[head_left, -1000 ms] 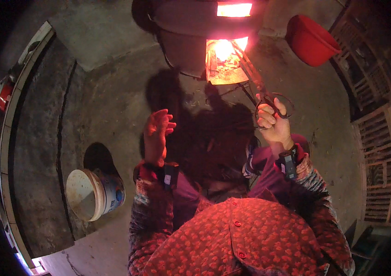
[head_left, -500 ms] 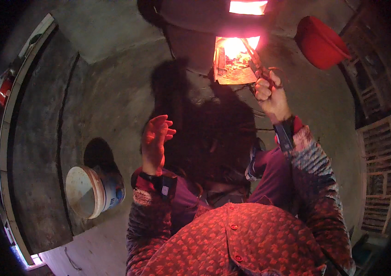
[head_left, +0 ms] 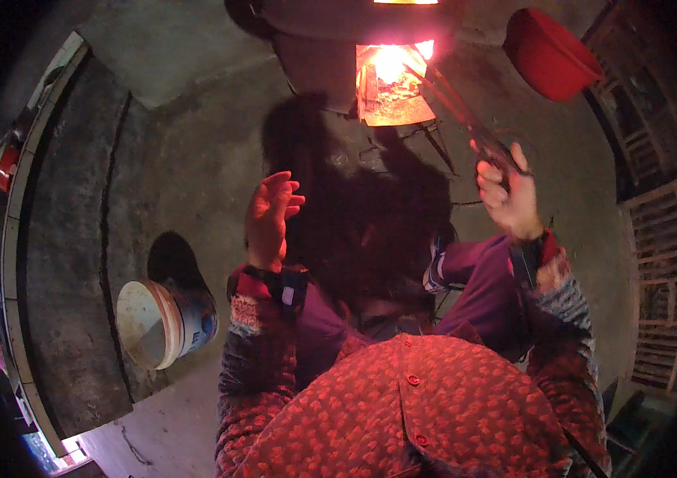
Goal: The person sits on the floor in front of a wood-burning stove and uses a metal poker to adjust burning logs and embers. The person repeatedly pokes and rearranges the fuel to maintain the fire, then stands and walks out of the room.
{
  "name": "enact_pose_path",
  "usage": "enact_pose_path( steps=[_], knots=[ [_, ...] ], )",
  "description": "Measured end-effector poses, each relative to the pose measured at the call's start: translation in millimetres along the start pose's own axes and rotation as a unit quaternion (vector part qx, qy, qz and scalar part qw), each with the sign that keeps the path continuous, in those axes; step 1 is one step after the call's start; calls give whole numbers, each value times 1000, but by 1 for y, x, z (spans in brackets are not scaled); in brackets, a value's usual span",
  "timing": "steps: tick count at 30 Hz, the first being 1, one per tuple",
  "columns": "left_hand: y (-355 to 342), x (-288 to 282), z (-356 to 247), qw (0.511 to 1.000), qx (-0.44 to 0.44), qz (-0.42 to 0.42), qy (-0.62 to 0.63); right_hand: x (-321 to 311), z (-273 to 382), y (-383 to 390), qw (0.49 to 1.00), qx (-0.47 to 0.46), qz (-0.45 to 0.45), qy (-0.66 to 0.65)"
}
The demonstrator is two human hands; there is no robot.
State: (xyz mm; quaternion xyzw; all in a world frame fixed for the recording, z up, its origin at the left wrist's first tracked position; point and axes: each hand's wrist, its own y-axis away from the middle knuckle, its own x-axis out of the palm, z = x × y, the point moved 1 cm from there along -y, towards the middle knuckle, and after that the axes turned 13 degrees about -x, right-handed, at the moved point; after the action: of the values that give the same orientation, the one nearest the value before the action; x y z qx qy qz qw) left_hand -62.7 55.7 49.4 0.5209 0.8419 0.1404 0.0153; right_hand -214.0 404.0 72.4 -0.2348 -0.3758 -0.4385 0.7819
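Observation:
My right hand (head_left: 510, 199) is closed round the handle end of long dark fire tongs (head_left: 472, 121). Their far end points up and left to the mouth of a lit stove (head_left: 318, 72). Inside the square opening a bright fire (head_left: 392, 68) burns, with embers and ash towards the front. My left hand (head_left: 268, 219) is raised above my left knee, its fingers slightly bent and apart, with nothing in it. Glare hides the exact place of the tongs' tips.
A red basin (head_left: 553, 56) is at the far right, near wooden slatted racks (head_left: 661, 279). On the left a white bucket (head_left: 147, 325) stands beside a low grey ledge (head_left: 67, 239). Thin sticks (head_left: 438, 147) lie on the floor before the stove.
My right hand has drawn back towards me and to the right, bringing the tongs away from the fire so more of their length shows. My left hand stays nearly in place.

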Motion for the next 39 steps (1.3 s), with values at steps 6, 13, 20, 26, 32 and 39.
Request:
enact_pose_path(
  steps=[6, 13, 20, 26, 32, 39],
  knots=[
    [-3, 8, 0, 1000, -5, 7, 11, 10, 16, 117, 997, -21, -72, -4],
    [-6, 21, 7, 999, -10, 41, -12, -5, 7, 190, 994, -7, -100, -42],
    [-15, 31, 10, 999, -13, 40, -20, -60, -15, 129, 972, 44, -28, -230],
    [-7, 14, 6, 999, -26, 22, 7, -75, -48, 87, 970, -20, -70, -233],
    [-11, 20, 1, 999, -11, 34, 17, -82, -59, 64, 971, -62, -151, -176],
    [-13, 23, 4, 999, -15, 27, 9, -106, -68, 51, 974, -16, -179, -135]
  ],
)
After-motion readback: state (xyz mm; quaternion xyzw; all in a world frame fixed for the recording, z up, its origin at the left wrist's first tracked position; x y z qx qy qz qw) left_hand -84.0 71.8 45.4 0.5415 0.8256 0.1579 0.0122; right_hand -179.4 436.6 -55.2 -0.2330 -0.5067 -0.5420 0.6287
